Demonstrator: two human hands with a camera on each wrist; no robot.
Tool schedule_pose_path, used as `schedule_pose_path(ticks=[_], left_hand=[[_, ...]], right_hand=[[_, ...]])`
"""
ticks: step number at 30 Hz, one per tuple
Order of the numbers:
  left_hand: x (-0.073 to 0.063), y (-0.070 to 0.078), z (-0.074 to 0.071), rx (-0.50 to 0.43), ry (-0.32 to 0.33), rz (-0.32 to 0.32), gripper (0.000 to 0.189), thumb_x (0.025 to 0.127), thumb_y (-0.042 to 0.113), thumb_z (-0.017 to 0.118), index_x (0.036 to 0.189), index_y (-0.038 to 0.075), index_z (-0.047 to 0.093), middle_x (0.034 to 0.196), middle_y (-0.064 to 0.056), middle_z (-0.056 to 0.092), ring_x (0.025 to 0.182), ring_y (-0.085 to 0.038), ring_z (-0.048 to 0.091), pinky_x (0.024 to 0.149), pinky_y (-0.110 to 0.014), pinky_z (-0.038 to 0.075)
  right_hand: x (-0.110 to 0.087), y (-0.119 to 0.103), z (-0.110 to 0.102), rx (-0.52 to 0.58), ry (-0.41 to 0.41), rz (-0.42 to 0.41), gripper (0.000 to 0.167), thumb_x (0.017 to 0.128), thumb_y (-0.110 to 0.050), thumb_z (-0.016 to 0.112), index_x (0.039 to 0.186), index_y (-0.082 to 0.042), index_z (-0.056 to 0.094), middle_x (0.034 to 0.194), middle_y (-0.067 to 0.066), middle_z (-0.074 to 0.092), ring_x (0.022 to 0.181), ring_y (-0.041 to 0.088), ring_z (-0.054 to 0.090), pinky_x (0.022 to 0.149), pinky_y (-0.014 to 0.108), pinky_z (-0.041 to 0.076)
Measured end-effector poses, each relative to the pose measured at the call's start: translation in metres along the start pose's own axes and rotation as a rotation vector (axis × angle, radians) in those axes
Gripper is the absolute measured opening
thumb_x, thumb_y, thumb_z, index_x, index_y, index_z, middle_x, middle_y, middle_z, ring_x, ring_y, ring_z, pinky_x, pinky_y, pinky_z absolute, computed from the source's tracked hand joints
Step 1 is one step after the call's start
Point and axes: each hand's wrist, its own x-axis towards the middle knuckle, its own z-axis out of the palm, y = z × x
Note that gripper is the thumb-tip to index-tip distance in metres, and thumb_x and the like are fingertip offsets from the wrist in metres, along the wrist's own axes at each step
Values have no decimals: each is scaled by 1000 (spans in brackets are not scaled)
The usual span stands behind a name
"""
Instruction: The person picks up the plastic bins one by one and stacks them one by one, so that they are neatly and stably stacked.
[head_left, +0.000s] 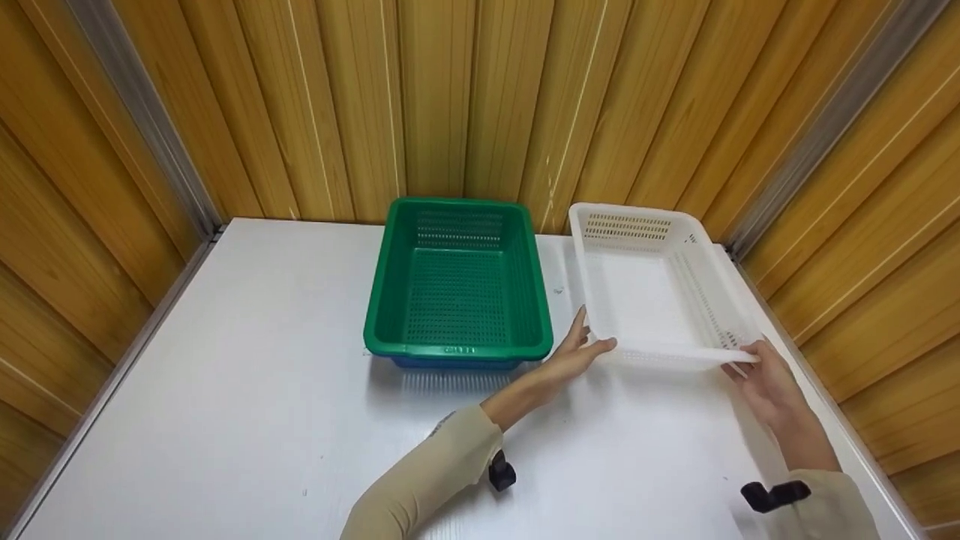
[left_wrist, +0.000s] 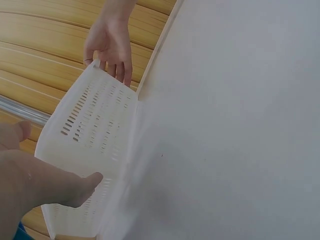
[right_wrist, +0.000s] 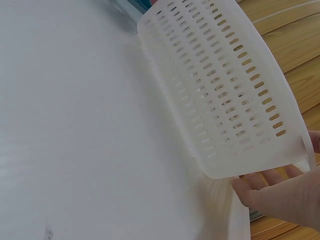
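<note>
A white plastic basket (head_left: 675, 355) with slotted walls is at the right of the table. My left hand (head_left: 571, 361) holds its near left corner, thumb at the front rim and fingers along the outer side. At the near right corner my right hand (head_left: 769, 384) grips the rim, thumb on top and fingers beneath. The right wrist view shows those fingers (right_wrist: 255, 181) under the corner of the basket (right_wrist: 210, 90). To the left of my left hand stands a green basket (head_left: 457, 350), stacked on a blue one (head_left: 457, 364) that is mostly hidden.
A white table (head_left: 225, 390) carries the baskets. Wood-patterned panels (head_left: 465, 97) rise behind it and on both sides, with metal posts (head_left: 142, 112) in the corners. The white basket stands close to the back panel and the table's right edge.
</note>
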Motion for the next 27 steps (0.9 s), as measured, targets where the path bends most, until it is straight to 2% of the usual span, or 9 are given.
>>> schedule_pose_path(ticks=[5,10,15,20,23,27], left_hand=[[1,-3,1,-15,-22,9,93,96,48,67,165,38,6,171,-8,19,160,-27,15,127,-57,16],[-1,-6,-2,-48,-48,17,98,95,52,67,165,37,0,172,-13,11,160,-30,9,127,-59,12],[-3,-11,-2,-60,-90,48,96,97,49,65,163,44,-4,174,-9,4,161,-32,3,126,-63,10],[-3,-15,0,-124,-88,69,98,97,46,65,161,47,-9,174,-5,-6,161,-32,-1,127,-62,5],[-4,-14,2,-161,-83,62,101,97,44,67,161,45,-11,173,-5,-11,161,-33,-1,127,-61,1],[-4,-13,3,-178,-92,80,102,97,39,68,162,43,-11,174,0,-10,161,-28,-2,128,-59,-1]], right_hand=[[-4,0,2,55,1,34,32,108,-10,31,136,-23,41,119,-12,63,111,6,62,95,26,51],[-7,2,6,75,-1,76,40,106,-4,30,140,-24,37,123,-10,59,113,8,60,94,27,52],[-14,2,8,70,-2,89,49,104,0,29,147,-23,26,129,-8,50,117,9,54,96,26,53],[-20,4,10,154,-57,85,56,104,2,33,152,-24,21,132,-4,51,120,12,54,100,29,52],[-24,6,9,208,-93,76,55,103,4,33,149,-25,29,131,-1,55,119,15,57,101,32,53],[-29,9,6,233,-123,59,48,103,6,31,138,-22,47,130,0,57,117,16,58,101,33,53]])
